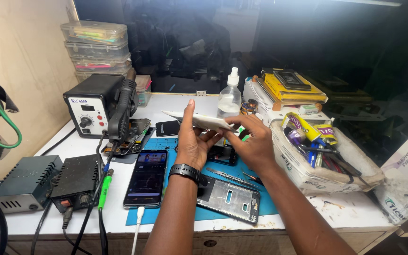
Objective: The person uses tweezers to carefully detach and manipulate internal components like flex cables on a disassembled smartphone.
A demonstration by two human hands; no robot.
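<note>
A thin white panel is gripped at its near edge by the left hand, fingers upright behind it, and pinched at its right end by the right hand. The panel is held level above the blue mat on the worktop. A phone frame lies on the mat below the wrists. A lit phone is placed at the left, a clear bottle behind, and a tool tray at the right.
</note>
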